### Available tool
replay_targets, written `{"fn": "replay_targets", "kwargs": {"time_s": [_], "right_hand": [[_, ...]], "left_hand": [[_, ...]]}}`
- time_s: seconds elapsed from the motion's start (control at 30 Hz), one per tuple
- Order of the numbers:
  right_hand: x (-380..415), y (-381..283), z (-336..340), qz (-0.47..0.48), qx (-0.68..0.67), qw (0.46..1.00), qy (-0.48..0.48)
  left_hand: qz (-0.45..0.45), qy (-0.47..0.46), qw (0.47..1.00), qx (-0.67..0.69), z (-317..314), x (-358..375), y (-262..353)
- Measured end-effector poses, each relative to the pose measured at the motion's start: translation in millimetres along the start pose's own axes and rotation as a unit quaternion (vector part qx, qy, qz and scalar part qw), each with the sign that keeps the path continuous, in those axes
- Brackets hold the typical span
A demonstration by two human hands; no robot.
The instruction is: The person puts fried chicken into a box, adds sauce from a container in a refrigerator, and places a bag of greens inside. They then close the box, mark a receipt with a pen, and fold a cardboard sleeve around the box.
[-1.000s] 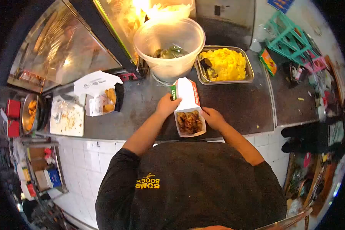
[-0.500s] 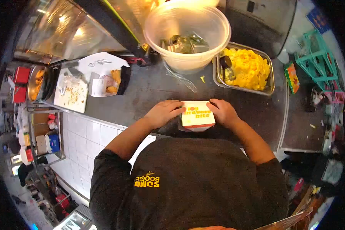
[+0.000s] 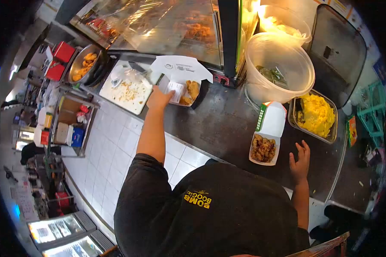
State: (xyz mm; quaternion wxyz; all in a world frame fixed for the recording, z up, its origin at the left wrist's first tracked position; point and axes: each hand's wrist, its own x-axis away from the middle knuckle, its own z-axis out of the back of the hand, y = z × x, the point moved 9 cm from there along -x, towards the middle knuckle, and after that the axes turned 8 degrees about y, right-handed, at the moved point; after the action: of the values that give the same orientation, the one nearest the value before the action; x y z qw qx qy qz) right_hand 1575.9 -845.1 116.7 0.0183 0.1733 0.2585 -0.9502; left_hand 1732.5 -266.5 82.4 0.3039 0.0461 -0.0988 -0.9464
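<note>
My left hand (image 3: 159,99) reaches to the near left corner of an open cardboard takeaway box (image 3: 188,102). Its thumb and fingers are on either side of that corner. Fried chicken (image 3: 193,88) and a small white packet (image 3: 176,90) are inside, and its wide lid (image 3: 182,66) is folded back. A smaller takeaway box (image 3: 273,115) stands open before me, lid up, with brown glazed chicken pieces (image 3: 263,149) in it. Just right of it, my right hand (image 3: 300,162) is above the counter, fingers spread, holding nothing.
A white cutting board (image 3: 131,99) with crumbs and a knife is at left, beside a metal bowl (image 3: 86,64) of fried food. A large clear tub (image 3: 283,85) and a metal tray of yellow food (image 3: 317,115) are at right. Behind stands a glass display cabinet (image 3: 167,30).
The smaller box, closed between both hands before, now stands open. My left hand has moved left to the larger box; my right hand has let go and moved right. The view has turned left.
</note>
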Motion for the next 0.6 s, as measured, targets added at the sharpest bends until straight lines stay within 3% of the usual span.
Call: {"fn": "replay_targets", "kwargs": {"time_s": [0.03, 0.07, 0.17, 0.23, 0.3, 0.37, 0.4, 0.5, 0.57, 0.6], "right_hand": [[3.0, -8.1, 4.9, -0.01, 0.006, 1.0, 0.015], [5.8, -18.7, 11.1, -0.02, 0.013, 0.999, 0.03], [18.9, -37.5, 16.2, -0.063, 0.014, 0.997, 0.05], [36.8, -53.9, 12.7, -0.057, 0.036, 0.995, 0.071], [46.6, -57.5, 7.0, -0.112, 0.0, 0.991, 0.079], [45.5, -74.3, 5.2, -0.08, 0.028, 0.992, 0.092], [43.1, -78.9, 1.2, -0.111, -0.016, 0.99, 0.085], [15.6, -123.0, 2.8, -0.032, -0.103, 0.99, 0.087], [-6.3, -167.2, 2.3, 0.026, -0.183, 0.981, 0.055], [-13.9, -189.9, 2.4, 0.066, -0.191, 0.978, 0.043]], "left_hand": [[-0.016, -0.007, 1.0, 0.009, -3.4, -4.3, 3.5], [0.018, -0.08, 0.997, 0.016, -17.4, -7.9, -1.5], [-0.072, -0.009, 0.995, -0.072, -9.0, -7.3, 16.3], [-0.126, -0.072, 0.981, -0.126, -9.3, -0.9, 30.3], [-0.161, -0.062, 0.984, -0.045, -9.3, -2.3, 30.5], [-0.209, -0.029, 0.977, 0.033, -11.0, -9.4, 33.3], [-0.261, -0.035, 0.963, 0.065, -8.4, -5.6, 39.9], [-0.388, -0.138, 0.892, 0.185, 60.2, 69.5, 104.2], [-0.536, -0.171, 0.785, 0.259, 90.4, 138.6, 148.0], [-0.549, -0.25, 0.75, 0.272, 93.2, 169.5, 164.4]]}}
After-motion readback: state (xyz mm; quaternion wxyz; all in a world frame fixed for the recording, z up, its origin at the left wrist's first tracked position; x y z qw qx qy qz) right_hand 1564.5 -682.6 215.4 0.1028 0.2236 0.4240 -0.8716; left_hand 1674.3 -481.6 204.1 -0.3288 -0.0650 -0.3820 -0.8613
